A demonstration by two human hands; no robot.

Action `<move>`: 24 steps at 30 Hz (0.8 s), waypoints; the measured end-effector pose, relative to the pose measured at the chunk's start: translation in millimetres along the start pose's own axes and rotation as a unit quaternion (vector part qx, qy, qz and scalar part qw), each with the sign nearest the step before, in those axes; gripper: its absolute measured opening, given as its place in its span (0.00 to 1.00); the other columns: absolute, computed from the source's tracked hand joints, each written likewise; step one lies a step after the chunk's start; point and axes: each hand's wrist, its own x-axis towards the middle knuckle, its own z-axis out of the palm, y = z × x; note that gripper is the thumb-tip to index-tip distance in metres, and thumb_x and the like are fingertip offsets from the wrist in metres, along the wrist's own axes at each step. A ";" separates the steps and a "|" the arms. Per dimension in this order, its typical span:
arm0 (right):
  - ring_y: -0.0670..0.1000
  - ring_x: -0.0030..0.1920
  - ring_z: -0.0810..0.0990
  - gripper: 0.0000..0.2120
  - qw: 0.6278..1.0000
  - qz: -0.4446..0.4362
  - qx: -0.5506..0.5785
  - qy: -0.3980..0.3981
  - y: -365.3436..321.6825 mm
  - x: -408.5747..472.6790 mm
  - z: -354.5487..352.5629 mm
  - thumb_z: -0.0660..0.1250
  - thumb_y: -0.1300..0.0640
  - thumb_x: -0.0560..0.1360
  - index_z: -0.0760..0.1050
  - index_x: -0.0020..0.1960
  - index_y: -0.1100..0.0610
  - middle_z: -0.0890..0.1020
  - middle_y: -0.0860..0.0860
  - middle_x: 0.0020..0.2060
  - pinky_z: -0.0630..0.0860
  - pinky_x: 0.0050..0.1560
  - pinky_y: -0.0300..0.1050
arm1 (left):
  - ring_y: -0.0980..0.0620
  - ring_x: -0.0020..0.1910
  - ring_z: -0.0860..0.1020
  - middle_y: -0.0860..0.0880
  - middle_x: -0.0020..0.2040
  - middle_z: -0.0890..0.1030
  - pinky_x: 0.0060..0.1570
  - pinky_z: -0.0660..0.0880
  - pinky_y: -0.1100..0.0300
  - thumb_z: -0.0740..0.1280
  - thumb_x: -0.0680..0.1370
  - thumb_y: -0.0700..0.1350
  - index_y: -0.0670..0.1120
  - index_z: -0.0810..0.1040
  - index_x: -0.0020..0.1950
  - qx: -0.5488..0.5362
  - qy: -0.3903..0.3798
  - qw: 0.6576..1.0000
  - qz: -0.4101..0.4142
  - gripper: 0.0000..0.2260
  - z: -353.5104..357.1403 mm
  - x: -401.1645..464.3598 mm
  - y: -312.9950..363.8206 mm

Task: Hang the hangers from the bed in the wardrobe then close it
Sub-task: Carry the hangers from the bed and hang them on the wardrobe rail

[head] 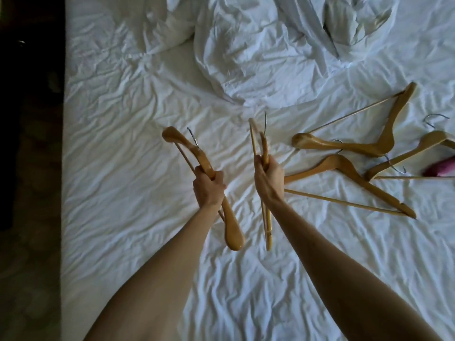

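I see my left hand [208, 187] curled tight around a wooden hanger [187, 150]. The hand grips it near the middle, so one rounded end sticks up past my fingers and the other rounded end hangs down below my wrist. Its little metal hook pokes out near the top.

My right hand [267, 179] is closed around a second wooden hanger [264, 148]. I see this one from its thin edge, so it looks like a narrow stick going up and down. Its hook points up above my fingers.

Both held hangers are up off the bed [123, 168], just apart from each other.

To the right of my right hand, three more hangers lie flat on the sheet. The nearest hanger [344, 168] is just beside my right wrist. The far hanger [384, 139] lies above it. The edge hanger [406, 153] is cut off by the side of the view. They are smooth, shiny, honey-colored wood with thin bars and silver hooks.

The sheet is white and full of wrinkles. A puffy white duvet [246, 57] is bunched up at the far side. Something pink [440, 168] peeks in at the right edge; I cannot tell what it is.
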 end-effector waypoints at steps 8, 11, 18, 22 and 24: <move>0.47 0.27 0.71 0.05 0.990 -0.098 -0.022 -0.098 -89.9 -71.0 -66.2 0.68 0.55 0.78 0.78 0.43 0.52 0.72 0.47 0.27 0.71 0.30 0.48 | 0.45 0.34 0.86 0.46 0.42 0.84 0.41 0.84 0.51 0.74 0.77 0.40 0.39 0.73 0.58 -0.117 -0.101 0.988 0.008 0.14 -91.7 -87.3 85.8; 0.54 0.32 0.79 0.07 0.981 -0.125 -0.019 -0.147 -124.9 -109.0 -94.4 0.69 0.55 0.78 0.80 0.56 0.53 0.79 0.52 0.32 0.77 0.34 0.49 | 0.43 0.37 0.87 0.49 0.48 0.82 0.42 0.84 0.54 0.72 0.79 0.41 0.39 0.73 0.60 -0.120 -0.150 0.981 0.041 0.14 -137.3 -126.7 118.7; 0.43 0.32 0.76 0.08 0.942 -0.178 0.031 -0.283 -195.3 -179.3 -126.9 0.67 0.58 0.80 0.79 0.58 0.51 0.77 0.52 0.33 0.72 0.34 0.35 | 0.45 0.37 0.87 0.43 0.50 0.85 0.38 0.83 0.57 0.73 0.78 0.43 0.38 0.80 0.56 -0.116 -0.116 0.979 0.125 0.10 -233.1 -204.7 176.7; 0.44 0.32 0.77 0.05 0.911 -0.234 0.051 -0.336 -242.9 -216.9 -113.5 0.68 0.57 0.80 0.80 0.54 0.53 0.78 0.51 0.32 0.73 0.35 0.35 | 0.47 0.39 0.87 0.45 0.45 0.87 0.39 0.83 0.58 0.72 0.79 0.46 0.41 0.82 0.53 -0.121 -0.048 0.983 0.127 0.08 -295.0 -251.7 182.1; 0.43 0.32 0.77 0.03 0.891 -0.267 0.060 -0.361 -268.8 -242.6 -100.6 0.68 0.58 0.79 0.80 0.51 0.53 0.78 0.48 0.32 0.73 0.35 0.34 | 0.47 0.40 0.87 0.46 0.44 0.87 0.38 0.83 0.59 0.72 0.79 0.47 0.46 0.82 0.51 -0.123 0.007 0.985 0.121 0.05 -329.4 -275.4 176.6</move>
